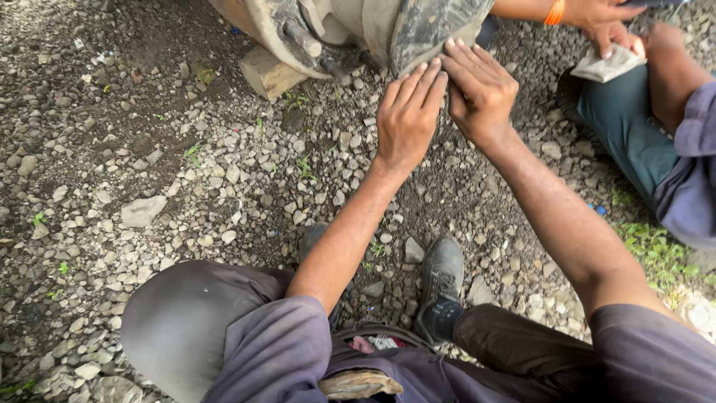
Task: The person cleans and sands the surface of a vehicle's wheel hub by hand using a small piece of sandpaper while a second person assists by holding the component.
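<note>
I crouch on gravel and reach both arms forward. My left hand (406, 116) lies flat, fingers together, its fingertips touching the lower edge of a muddy dark curved panel (432, 26) of a machine at the top of the view. My right hand (481, 89) is right beside it, fingers bent and pressing on the same edge. Neither hand holds a loose object. What lies under the fingertips is hidden.
A wooden block (268, 73) props a rusty curved metal part (280, 33) at top centre. Another person sits at the right, their hand (608, 19) with an orange wristband over a folded pale cloth (608, 66). My dark shoe (441, 287) rests on loose stones.
</note>
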